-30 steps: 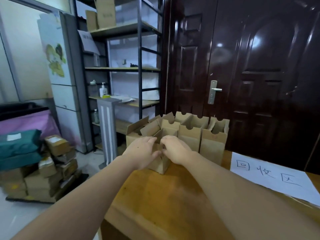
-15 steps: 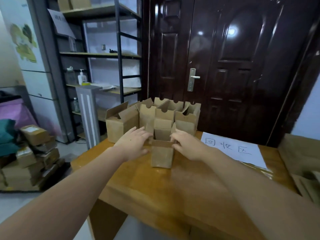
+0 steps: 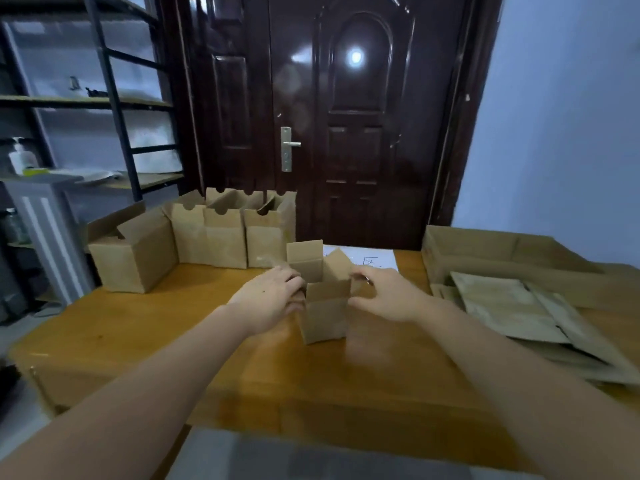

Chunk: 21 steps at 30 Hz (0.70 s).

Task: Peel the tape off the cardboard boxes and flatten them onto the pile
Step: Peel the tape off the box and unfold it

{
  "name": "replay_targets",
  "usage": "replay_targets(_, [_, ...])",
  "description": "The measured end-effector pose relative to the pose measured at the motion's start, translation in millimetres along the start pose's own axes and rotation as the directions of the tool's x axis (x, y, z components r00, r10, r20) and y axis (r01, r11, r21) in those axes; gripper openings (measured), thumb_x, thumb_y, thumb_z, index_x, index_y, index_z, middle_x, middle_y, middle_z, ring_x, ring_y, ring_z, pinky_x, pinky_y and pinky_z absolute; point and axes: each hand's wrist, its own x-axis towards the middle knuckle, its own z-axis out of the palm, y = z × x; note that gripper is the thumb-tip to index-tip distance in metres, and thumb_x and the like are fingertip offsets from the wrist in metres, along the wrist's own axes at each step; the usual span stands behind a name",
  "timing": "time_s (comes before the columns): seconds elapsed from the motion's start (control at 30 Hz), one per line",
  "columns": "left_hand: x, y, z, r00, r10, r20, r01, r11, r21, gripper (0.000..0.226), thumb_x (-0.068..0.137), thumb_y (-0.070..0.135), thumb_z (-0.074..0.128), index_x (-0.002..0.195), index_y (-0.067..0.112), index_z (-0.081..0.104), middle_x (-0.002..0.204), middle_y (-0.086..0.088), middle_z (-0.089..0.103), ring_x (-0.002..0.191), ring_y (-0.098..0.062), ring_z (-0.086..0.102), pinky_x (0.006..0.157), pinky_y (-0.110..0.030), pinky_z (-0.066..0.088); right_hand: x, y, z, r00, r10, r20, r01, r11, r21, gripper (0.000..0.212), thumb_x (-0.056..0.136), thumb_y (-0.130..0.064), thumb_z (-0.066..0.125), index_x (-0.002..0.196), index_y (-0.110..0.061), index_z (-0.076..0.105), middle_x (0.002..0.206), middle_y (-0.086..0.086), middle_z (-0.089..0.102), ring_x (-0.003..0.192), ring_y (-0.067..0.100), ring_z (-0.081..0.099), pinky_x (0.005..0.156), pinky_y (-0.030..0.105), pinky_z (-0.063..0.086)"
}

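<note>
A small open-topped cardboard box (image 3: pixel 325 315) stands upright on the wooden table (image 3: pixel 173 341), its flaps raised. My left hand (image 3: pixel 270 299) holds its left side with curled fingers. My right hand (image 3: pixel 384 296) grips its right side, thumb against the box. Behind, at the table's far left, stands a row of several open cardboard boxes (image 3: pixel 225 233) and one wider box (image 3: pixel 135 254). The pile of flattened cardboard (image 3: pixel 512 306) lies on the table's right. No tape is visible from here.
A white sheet of paper with handwriting (image 3: pixel 367 259) lies behind the held box. A dark double door (image 3: pixel 329 116) closes the back. A metal shelf rack (image 3: pixel 86 98) stands at the left, with a white pedestal (image 3: pixel 45 230) beside the table's left edge.
Both hands have drawn the small box away from the row toward me and to the right. The view has swung right, bringing the flattened pile into sight.
</note>
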Motion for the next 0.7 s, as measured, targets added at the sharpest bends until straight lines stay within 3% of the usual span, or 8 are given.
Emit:
replay_targets(0.1, [5.3,19.0,6.5,1.000,-0.024,0.020,0.025,0.995,-0.092,0.041,0.105,0.037,0.051,0.144,0.026,0.046,0.155,0.002,0.042,0.138,-0.020,0.045,0.109,-0.033,0.045,-12.8,10.4,10.5,0.997,0.073,0.027,-0.075,0.994,0.075,0.076,0.091,-0.050,0.070,0.155,-0.033,0.034,0.146,-0.013,0.051,0.134,0.010,0.046,0.105,0.028,0.039])
replay_targets(0.17, [5.7,30.5,12.0,0.997,-0.068,0.048,0.073,0.991,-0.110,0.048,0.108,0.031,0.047,0.155,0.025,0.035,0.168,-0.002,0.022,0.149,-0.022,0.034,0.113,-0.033,0.041,-15.7,14.1,24.5,0.991,0.129,0.047,-0.135,0.975,0.179,0.078,0.088,-0.051,0.073,0.154,-0.036,0.034,0.147,-0.010,0.052,0.132,0.013,0.053,0.106,0.032,0.045])
replay_targets(0.23, [4.0,40.2,16.4,0.991,-0.106,0.079,0.115,0.987,-0.110,0.060,0.108,0.020,0.049,0.161,0.025,0.022,0.172,-0.003,0.002,0.154,-0.022,0.025,0.112,-0.031,0.041,-16.7,12.2,38.7,0.980,0.195,0.046,-0.199,0.922,0.331,0.073,0.088,-0.045,0.076,0.147,-0.041,0.035,0.137,-0.008,0.060,0.113,0.016,0.067,0.090,0.031,0.057])
replay_targets(0.3, [1.3,48.7,16.7,0.984,-0.138,0.111,0.151,0.980,-0.127,0.071,0.106,0.011,0.051,0.164,0.023,0.012,0.171,-0.003,-0.010,0.152,-0.023,0.030,0.105,-0.028,0.047,-16.8,6.7,49.8,0.973,0.231,0.013,-0.215,0.881,0.421,0.078,0.084,-0.042,0.081,0.147,-0.042,0.034,0.133,-0.015,0.056,0.118,0.013,0.062,0.083,0.021,0.051])
replay_targets(0.37, [-1.2,56.0,15.9,0.977,-0.154,0.149,0.173,0.977,-0.124,0.082,0.101,0.003,0.052,0.164,0.021,0.003,0.170,-0.003,-0.018,0.146,-0.024,0.039,0.093,-0.023,0.050,-13.2,5.2,60.0,0.970,0.241,-0.042,-0.195,0.867,0.459,0.082,0.077,-0.042,0.087,0.143,-0.037,0.040,0.128,-0.020,0.052,0.125,0.010,0.052,0.091,0.022,0.045])
replay_targets(0.43, [-0.5,62.2,17.1,0.976,-0.158,0.152,0.176,0.978,-0.113,0.092,0.096,-0.003,0.054,0.164,0.022,-0.003,0.169,-0.004,-0.021,0.147,-0.025,0.037,0.085,-0.021,0.050,-9.2,2.8,68.4,0.961,0.264,-0.082,-0.192,0.851,0.489,0.089,0.068,-0.043,0.092,0.140,-0.036,0.040,0.126,-0.020,0.051,0.120,0.007,0.050,0.093,0.024,0.044])
replay_targets(0.57, [4.5,70.9,21.8,0.974,-0.168,0.153,0.179,0.982,-0.059,0.103,0.092,-0.006,0.056,0.161,0.026,-0.013,0.168,-0.005,-0.022,0.158,-0.024,0.002,0.101,-0.030,0.054,-5.2,-1.7,81.7,0.930,0.340,-0.141,-0.213,0.809,0.547,0.120,0.054,-0.052,0.095,0.149,-0.029,0.026,0.141,-0.013,0.042,0.125,0.010,0.045,0.101,0.032,0.046])
replay_targets(0.7, [-0.1,59.7,16.9,0.987,-0.110,0.118,0.119,0.991,-0.067,0.094,0.097,0.004,0.054,0.162,0.029,-0.010,0.171,-0.002,-0.010,0.158,-0.021,0.004,0.117,-0.034,0.041,-4.2,-3.0,84.2,0.915,0.369,-0.164,-0.230,0.809,0.540,0.120,0.056,-0.053,0.092,0.150,-0.027,0.022,0.141,-0.009,0.037,0.125,0.015,0.048,0.095,0.032,0.049])
